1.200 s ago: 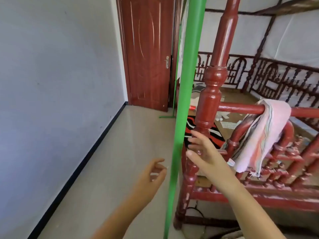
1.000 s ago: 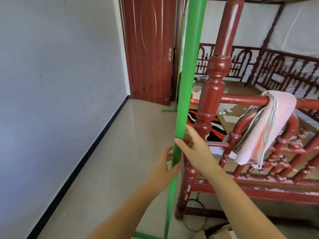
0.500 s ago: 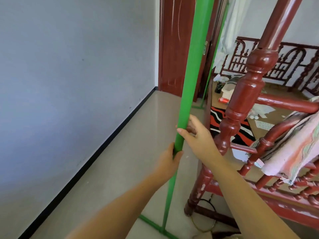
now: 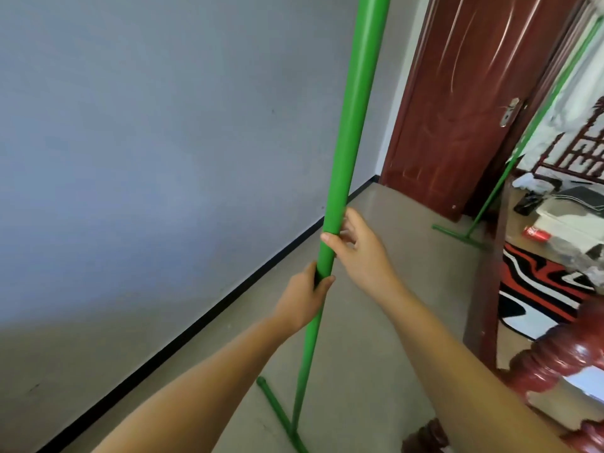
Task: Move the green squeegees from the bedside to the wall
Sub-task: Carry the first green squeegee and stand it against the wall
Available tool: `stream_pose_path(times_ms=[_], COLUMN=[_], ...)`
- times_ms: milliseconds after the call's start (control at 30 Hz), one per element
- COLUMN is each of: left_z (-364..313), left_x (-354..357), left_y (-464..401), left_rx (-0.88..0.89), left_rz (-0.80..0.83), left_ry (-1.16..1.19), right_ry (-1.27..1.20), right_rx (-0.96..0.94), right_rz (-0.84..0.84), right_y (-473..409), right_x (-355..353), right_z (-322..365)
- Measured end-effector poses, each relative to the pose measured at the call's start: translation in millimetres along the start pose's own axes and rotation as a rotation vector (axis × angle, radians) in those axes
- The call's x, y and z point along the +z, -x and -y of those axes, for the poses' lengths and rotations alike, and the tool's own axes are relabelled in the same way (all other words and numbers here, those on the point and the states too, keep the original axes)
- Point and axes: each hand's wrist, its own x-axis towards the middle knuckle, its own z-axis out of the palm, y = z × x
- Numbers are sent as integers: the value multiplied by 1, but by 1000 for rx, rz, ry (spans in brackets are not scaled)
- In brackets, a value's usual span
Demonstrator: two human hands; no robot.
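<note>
I held the nearer green squeegee (image 4: 351,109) upright in front of me, its long pole running from the top of the view down to the floor (image 4: 376,322). My left hand (image 4: 302,300) was wrapped around the thin lower section of the pole, fingers (image 4: 316,278) closed on it and the thumb pressed across the front. My right hand (image 4: 359,253) sat just above, at the joint where the thicker upper sleeve met the thin section; the thumb lay against the pole, while the fingers were loosely spread behind it, so that hand was touching rather than clenching. The squeegee's crossbar head (image 4: 277,416) lay at floor level below my hands, though I could not tell whether it touched the floor. It was near the black skirting line of the grey wall (image 4: 147,142) but apart from it.

A second green squeegee (image 4: 510,165) stood well apart, further down the room, with its head on the floor and its pole slanting up beside the dark red door (image 4: 457,109), by the end of the bed. At my right edge was the red turned bedpost (image 4: 562,364), and beyond it the bed (image 4: 490,289) carried a red, black and white patterned cloth (image 4: 542,289), a red can (image 4: 537,234) lying on its side, and some papers and dark items I could not make out clearly.
</note>
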Motion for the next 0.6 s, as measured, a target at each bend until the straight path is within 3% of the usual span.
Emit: stream_pose_path(times_ms=[333, 600], left_z=[101, 164], left_x=[-157, -254], left_y=[-41, -20], left_rx=[-49, -185], left_rz=[-109, -323], left_ry=[-4, 16], right_ry=[14, 18], right_rx=[-39, -148], right_rz=[94, 271], right_y=[-104, -142], right_x=[165, 287], right_z=[44, 81])
